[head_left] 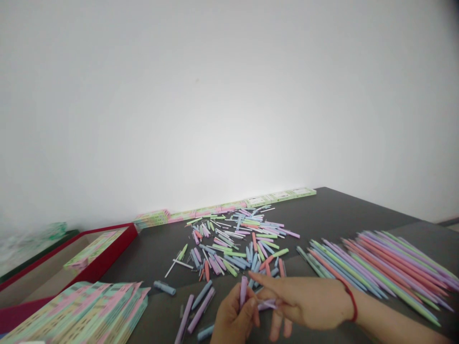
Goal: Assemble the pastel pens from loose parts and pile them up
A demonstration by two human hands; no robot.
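My left hand point(231, 315) is closed around a purple pen barrel point(243, 290) that stands nearly upright between thumb and fingers. Close beside it, my right hand point(308, 302), with a red cord on the wrist, pinches a light purple pen part point(267, 304); it is blurred and partly covered by the fingers. The two hands almost meet at the front of the table. Just beyond them spreads a loose heap of pen parts point(229, 253) in purple, blue, green and coral, with thin white refills among them. Loose purple barrels point(201, 310) lie left of my left hand.
Long assembled pens point(380, 267) lie in a row at the right. At the front left are flat printed packs point(79, 310), with a red box point(118, 246) behind them. More packs point(215, 209) line the wall at the back of the dark table point(344, 210).
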